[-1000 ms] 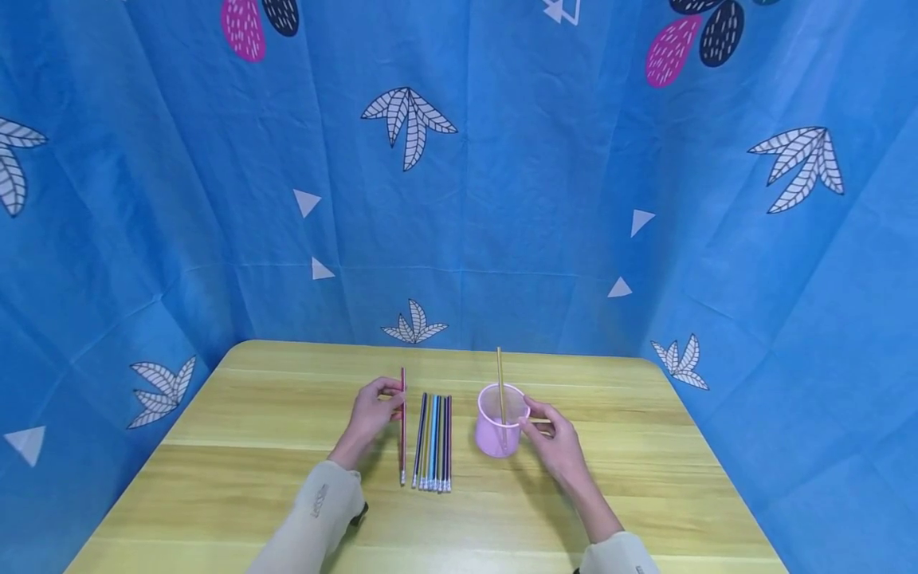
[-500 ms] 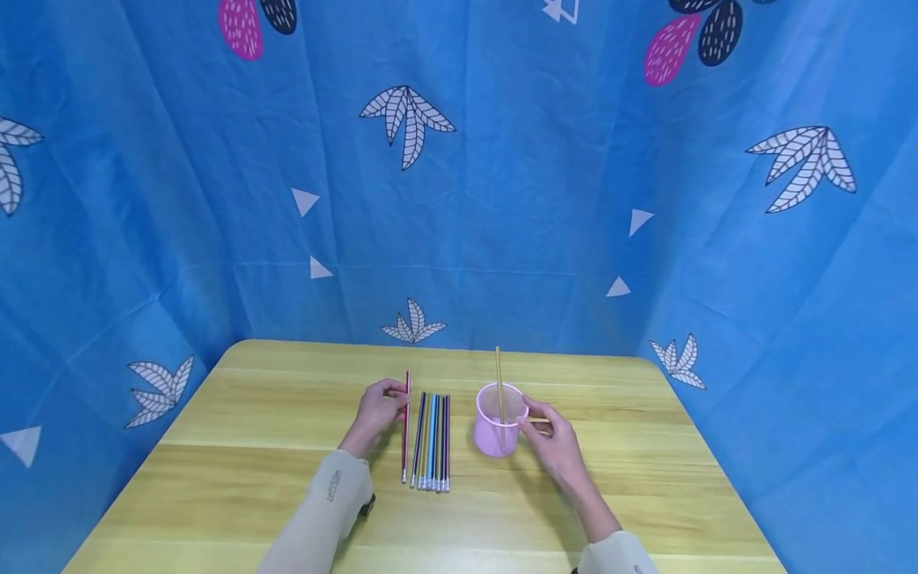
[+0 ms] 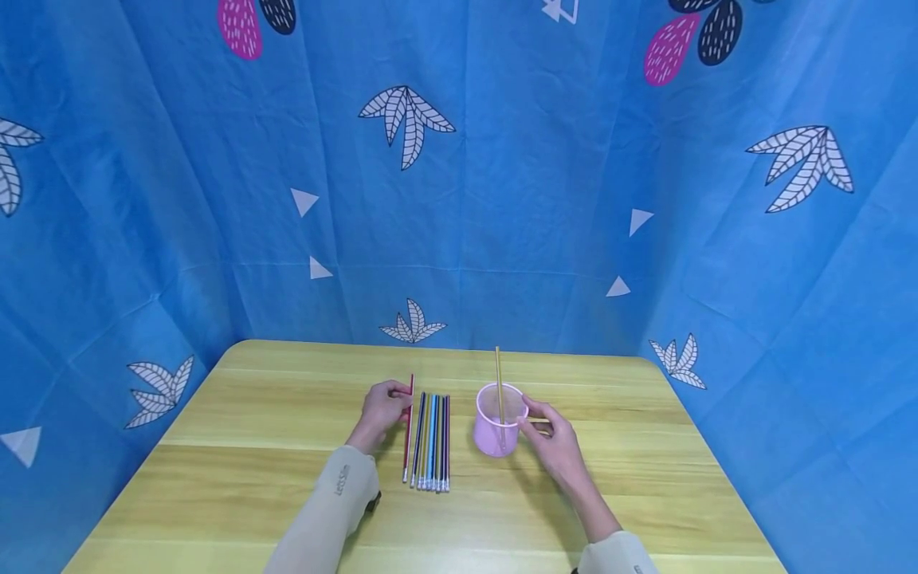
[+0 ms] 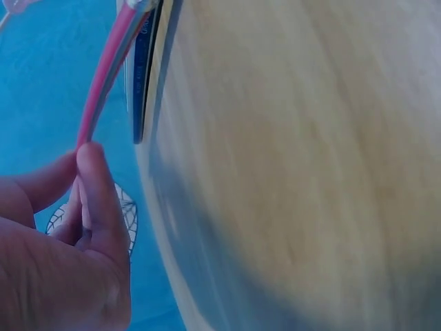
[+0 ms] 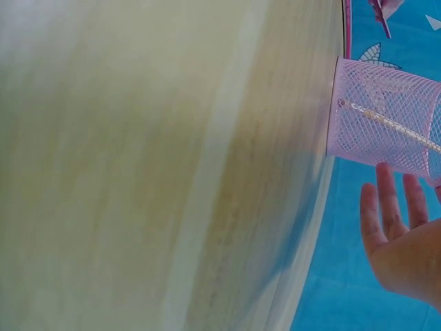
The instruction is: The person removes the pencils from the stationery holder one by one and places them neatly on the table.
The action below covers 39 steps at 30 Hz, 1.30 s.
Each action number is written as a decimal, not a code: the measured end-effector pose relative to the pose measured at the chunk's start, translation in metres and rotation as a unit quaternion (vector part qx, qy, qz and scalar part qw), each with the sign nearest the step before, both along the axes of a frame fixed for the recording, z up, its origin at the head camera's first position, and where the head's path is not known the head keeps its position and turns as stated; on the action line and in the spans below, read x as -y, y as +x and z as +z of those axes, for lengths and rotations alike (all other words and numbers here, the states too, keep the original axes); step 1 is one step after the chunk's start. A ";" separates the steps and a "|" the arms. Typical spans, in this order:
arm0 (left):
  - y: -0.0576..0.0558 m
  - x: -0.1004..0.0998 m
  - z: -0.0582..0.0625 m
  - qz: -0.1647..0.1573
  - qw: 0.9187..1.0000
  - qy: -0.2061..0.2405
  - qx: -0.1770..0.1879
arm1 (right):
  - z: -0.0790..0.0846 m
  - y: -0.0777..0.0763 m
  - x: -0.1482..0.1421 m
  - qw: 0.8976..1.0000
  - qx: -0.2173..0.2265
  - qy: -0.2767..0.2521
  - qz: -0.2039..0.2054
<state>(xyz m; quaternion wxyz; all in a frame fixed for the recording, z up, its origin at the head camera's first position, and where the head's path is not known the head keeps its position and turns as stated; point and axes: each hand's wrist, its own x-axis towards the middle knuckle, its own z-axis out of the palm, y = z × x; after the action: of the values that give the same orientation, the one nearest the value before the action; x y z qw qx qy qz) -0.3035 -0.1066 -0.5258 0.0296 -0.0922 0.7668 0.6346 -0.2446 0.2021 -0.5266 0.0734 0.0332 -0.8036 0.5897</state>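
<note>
My left hand [image 3: 382, 410] pinches a red pencil [image 3: 408, 446] between thumb and fingers, its far end raised and its eraser end low, beside the row. In the left wrist view the same pencil looks pink, and it slants up from the fingertips [image 4: 96, 162]. Just right of it, a row of several dark, yellow and blue pencils [image 3: 432, 442] lies side by side, erasers toward me. My right hand [image 3: 558, 446] holds the rim of a pink mesh pen cup [image 3: 492, 438] by thumb and forefinger; the other fingers spread near its side. One yellow pencil [image 3: 499, 371] leans inside the cup.
The wood-grain table [image 3: 631, 478] has a rounded far edge. A blue patterned curtain [image 3: 459, 223] hangs behind it and along both sides.
My left hand has shifted right with the red pencil, bringing it close to the row's left side. My right hand and the cup have stayed in place.
</note>
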 end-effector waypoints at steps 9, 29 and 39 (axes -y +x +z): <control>-0.001 0.000 -0.001 0.008 1.000 -0.003 0.013 | 0.002 0.002 0.001 1.000 -0.010 -0.006 0.001; -0.003 -0.005 -0.004 0.014 0.999 -0.017 0.027 | -0.002 0.002 0.001 1.000 -0.020 0.008 -0.003; -0.003 -0.005 -0.004 0.011 0.999 -0.029 0.037 | 0.000 0.003 0.001 1.000 -0.027 0.007 0.000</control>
<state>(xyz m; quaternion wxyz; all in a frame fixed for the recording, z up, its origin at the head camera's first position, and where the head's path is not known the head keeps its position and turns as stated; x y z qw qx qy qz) -0.3060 -0.1018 -0.5303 0.0480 -0.1252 0.7818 0.6089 -0.2420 0.2012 -0.5265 0.0951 0.0493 -0.8055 0.5828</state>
